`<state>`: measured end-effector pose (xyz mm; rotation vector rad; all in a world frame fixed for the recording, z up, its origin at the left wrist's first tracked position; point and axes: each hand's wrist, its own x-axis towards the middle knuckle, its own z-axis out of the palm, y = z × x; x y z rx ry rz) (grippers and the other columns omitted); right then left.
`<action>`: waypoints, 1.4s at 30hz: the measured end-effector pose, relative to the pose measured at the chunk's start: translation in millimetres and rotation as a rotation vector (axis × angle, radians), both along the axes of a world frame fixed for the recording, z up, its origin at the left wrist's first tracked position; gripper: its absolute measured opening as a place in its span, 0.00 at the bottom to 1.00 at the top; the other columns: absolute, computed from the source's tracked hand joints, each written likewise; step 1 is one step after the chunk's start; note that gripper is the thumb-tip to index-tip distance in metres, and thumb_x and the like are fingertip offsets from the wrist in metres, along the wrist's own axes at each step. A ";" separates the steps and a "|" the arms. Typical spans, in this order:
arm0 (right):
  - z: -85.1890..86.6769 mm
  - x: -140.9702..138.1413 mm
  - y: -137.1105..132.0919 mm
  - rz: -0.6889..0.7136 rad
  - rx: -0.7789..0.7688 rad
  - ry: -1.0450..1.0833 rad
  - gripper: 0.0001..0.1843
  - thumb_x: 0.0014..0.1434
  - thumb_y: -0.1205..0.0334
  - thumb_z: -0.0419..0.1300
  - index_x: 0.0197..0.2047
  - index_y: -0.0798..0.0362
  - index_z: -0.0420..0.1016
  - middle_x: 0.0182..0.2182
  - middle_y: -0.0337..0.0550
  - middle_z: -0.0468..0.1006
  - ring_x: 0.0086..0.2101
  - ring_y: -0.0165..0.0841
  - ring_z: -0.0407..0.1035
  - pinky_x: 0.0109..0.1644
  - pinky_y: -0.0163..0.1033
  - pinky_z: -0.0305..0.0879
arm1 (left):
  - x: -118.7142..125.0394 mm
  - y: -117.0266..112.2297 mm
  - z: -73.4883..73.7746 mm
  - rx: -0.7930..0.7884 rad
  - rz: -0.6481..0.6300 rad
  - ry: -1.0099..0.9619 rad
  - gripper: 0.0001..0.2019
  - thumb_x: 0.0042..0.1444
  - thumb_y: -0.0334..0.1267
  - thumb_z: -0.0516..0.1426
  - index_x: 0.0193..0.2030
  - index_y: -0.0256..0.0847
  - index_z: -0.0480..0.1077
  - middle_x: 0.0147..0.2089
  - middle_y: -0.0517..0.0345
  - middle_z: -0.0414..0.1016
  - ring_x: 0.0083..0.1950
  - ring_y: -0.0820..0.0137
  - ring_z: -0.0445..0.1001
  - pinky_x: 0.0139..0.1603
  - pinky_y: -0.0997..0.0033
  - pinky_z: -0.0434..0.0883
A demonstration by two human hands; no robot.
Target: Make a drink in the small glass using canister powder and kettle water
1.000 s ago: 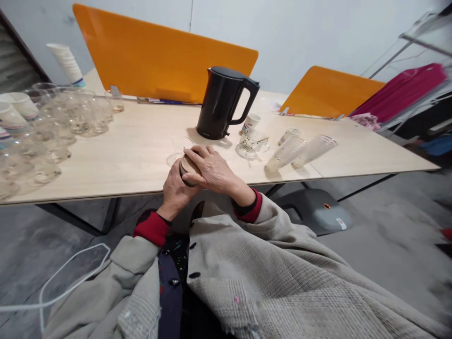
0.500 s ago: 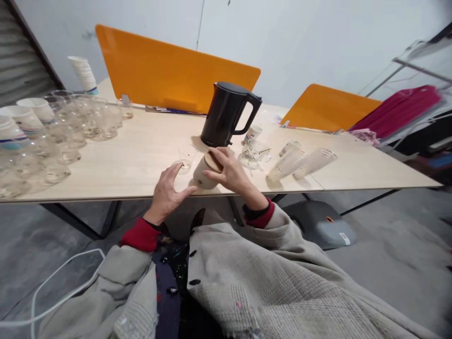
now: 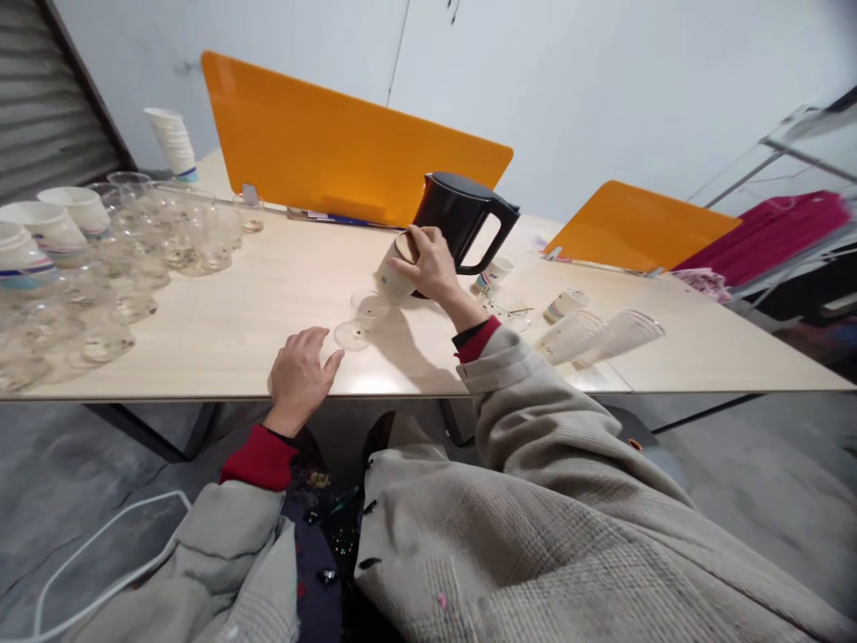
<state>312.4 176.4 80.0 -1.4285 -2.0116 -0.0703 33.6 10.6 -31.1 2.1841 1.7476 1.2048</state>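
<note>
Right hand [image 3: 432, 261] has the pale canister [image 3: 392, 275], fingers wrapped over its top, just left of the black kettle [image 3: 456, 210]! Left hand [image 3: 299, 371] holds nothing, fingers loosely spread, out front-left of the kettle; touching the table [image 3: 220, 335] or not, I can't tell. Stacked clear cups [image 3: 619, 339] lie tilted, front-right of the kettle.

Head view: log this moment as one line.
right hand: gripping canister | left hand: open, holding nothing | black kettle: upright, near canister
</note>
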 end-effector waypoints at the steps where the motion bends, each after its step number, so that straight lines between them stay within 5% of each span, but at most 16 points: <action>1: -3.5 -9.1 9.5 0.012 -0.026 -0.006 0.44 0.64 0.41 0.70 0.77 0.53 0.71 0.68 0.61 0.70 0.68 0.59 0.65 0.75 0.64 0.66 | 0.6 -0.8 0.3 0.001 0.003 0.017 0.20 0.67 0.48 0.61 0.61 0.42 0.78 0.63 0.40 0.84 0.62 0.45 0.80 0.64 0.43 0.78; 5: -17.6 -41.6 37.6 0.118 -0.102 -0.049 0.46 0.63 0.43 0.70 0.77 0.60 0.71 0.69 0.64 0.72 0.68 0.58 0.67 0.76 0.59 0.65 | 2.6 -4.3 1.5 0.001 0.004 0.065 0.20 0.69 0.47 0.61 0.62 0.41 0.78 0.64 0.40 0.84 0.63 0.45 0.80 0.65 0.44 0.77; 12: -34.8 -65.5 57.5 0.288 -0.157 -0.089 0.46 0.62 0.43 0.70 0.77 0.57 0.73 0.70 0.62 0.73 0.67 0.59 0.68 0.76 0.59 0.64 | 5.9 -10.1 7.3 -0.035 0.029 0.129 0.19 0.71 0.45 0.61 0.63 0.40 0.78 0.65 0.42 0.84 0.64 0.48 0.80 0.64 0.47 0.78; 23: -27.0 -64.1 39.1 0.199 -0.189 -0.146 0.48 0.63 0.39 0.73 0.78 0.53 0.71 0.74 0.61 0.70 0.68 0.62 0.65 0.78 0.66 0.59 | 5.7 -10.2 7.8 -0.041 0.031 0.159 0.18 0.71 0.44 0.61 0.62 0.40 0.78 0.65 0.43 0.84 0.65 0.49 0.79 0.64 0.49 0.76; 30: -20.5 -65.3 26.0 0.177 -0.198 -0.115 0.50 0.66 0.41 0.73 0.80 0.62 0.66 0.78 0.65 0.65 0.74 0.56 0.59 0.83 0.57 0.52 | 5.4 -9.8 11.6 -0.070 0.041 0.178 0.19 0.71 0.43 0.61 0.63 0.37 0.79 0.66 0.41 0.84 0.65 0.48 0.79 0.65 0.49 0.76; 33: -12.0 -46.9 19.0 0.117 -0.096 0.023 0.46 0.74 0.37 0.63 0.80 0.63 0.63 0.79 0.63 0.63 0.77 0.50 0.55 0.85 0.55 0.47 | 4.7 -9.4 11.0 -0.062 0.043 0.179 0.19 0.70 0.43 0.61 0.63 0.37 0.78 0.65 0.41 0.84 0.65 0.48 0.80 0.65 0.49 0.76; 36: 2.7 -7.5 12.8 -0.083 0.193 0.233 0.39 0.78 0.39 0.50 0.76 0.62 0.67 0.75 0.62 0.69 0.74 0.45 0.59 0.85 0.55 0.49 | 4.7 -9.1 9.4 -0.047 0.044 0.179 0.19 0.70 0.43 0.61 0.63 0.38 0.79 0.64 0.41 0.84 0.65 0.48 0.80 0.63 0.49 0.77; 39: 18.3 42.0 15.5 -0.327 0.422 0.397 0.35 0.77 0.39 0.46 0.75 0.52 0.67 0.74 0.58 0.67 0.76 0.48 0.57 0.83 0.66 0.50 | 6.0 -9.4 8.8 -0.031 0.052 0.183 0.18 0.71 0.44 0.60 0.62 0.39 0.79 0.64 0.41 0.84 0.64 0.48 0.80 0.63 0.48 0.77; 42: 25.5 82.1 30.1 -0.476 0.416 0.501 0.36 0.76 0.37 0.46 0.76 0.49 0.64 0.76 0.60 0.61 0.80 0.53 0.49 0.80 0.76 0.49 | 7.8 -10.0 10.2 -0.032 0.063 0.195 0.18 0.71 0.44 0.60 0.61 0.39 0.79 0.64 0.41 0.84 0.64 0.47 0.80 0.62 0.48 0.77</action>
